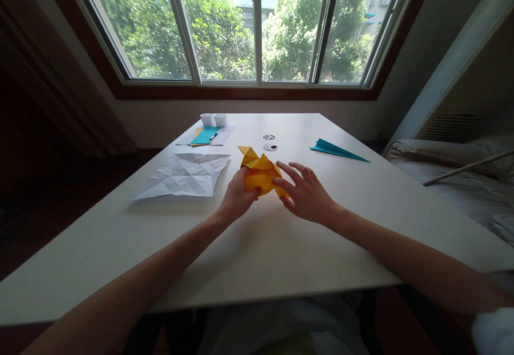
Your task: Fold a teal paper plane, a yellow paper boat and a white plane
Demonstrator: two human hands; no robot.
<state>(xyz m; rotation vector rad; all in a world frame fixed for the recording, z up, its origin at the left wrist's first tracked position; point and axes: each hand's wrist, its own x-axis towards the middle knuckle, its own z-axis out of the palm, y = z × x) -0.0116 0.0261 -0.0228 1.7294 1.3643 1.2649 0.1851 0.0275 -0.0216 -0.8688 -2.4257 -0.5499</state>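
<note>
Head view: bright yellow folded-paper form (261, 175) held in the left hand (240, 190)

The left hand is closed around the left side of the yellow form, thumb at its lower front edge. The bare right hand (307, 191) has its fingers loosely spread, fingertips at the form's right side; whether they pinch the paper, I cannot tell. The form is held over the middle of the white, smooth tabletop (341, 242), a pointed flap jutting out at its upper left.

Just beyond it lie two small, round, black-and-white pieces (270, 147), one behind the other. Left of the left hand rests a white paper sheet crossed with creases (180, 175). Off to the right, well apart from the right hand, lies a long, pointed, teal folded paper (337, 150).

Toward the far left corner, a flat turquoise paper (205, 135) overlaps a yellow-orange sheet (196, 133), with a slim white-and-dark pen (216, 134) at its right edge. Two small white containers (213, 120) stand just behind. Past the far edge is a wide sliding window (257, 28) in a reddish-brown frame (249, 93), with leafy green trees (219, 34) outside.
</note>
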